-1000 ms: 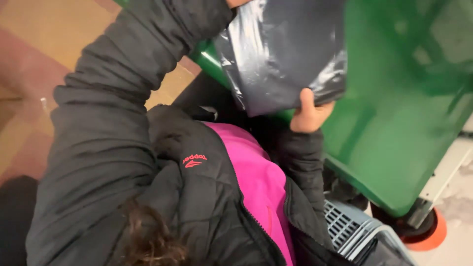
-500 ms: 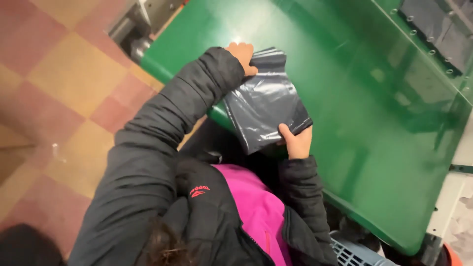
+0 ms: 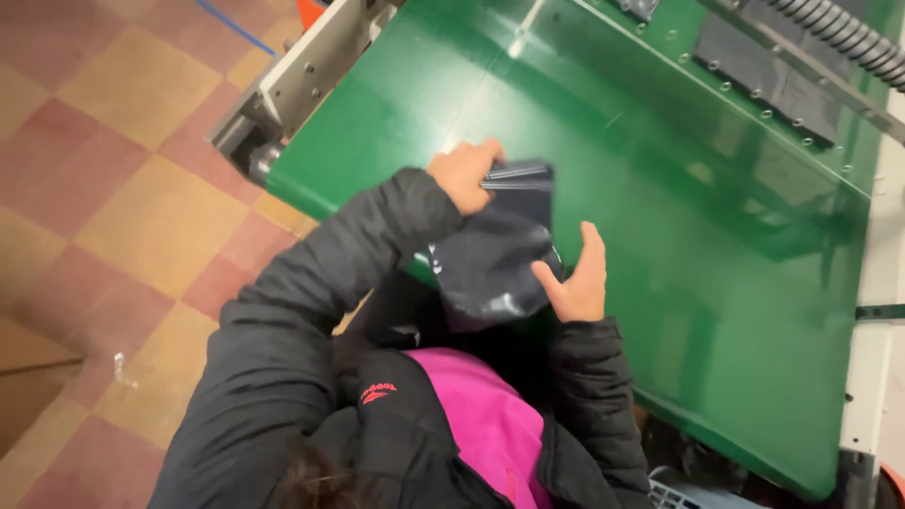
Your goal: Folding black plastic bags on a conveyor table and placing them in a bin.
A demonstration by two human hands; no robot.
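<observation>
Both hands' fingers hide behind dark bag point(image 3: 495, 250).

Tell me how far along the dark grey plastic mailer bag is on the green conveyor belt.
Done: the dark grey plastic mailer bag is over the near edge of the green conveyor belt. In hand: the left hand grips its far end, and the right hand lies open against its side. Left: the bag looks crumpled, not flat, and neither hand has let go.

Bag point(image 3: 495, 254) on belt point(image 3: 660, 188), between left hand point(image 3: 465, 174) and right hand point(image 3: 577, 283).
</observation>
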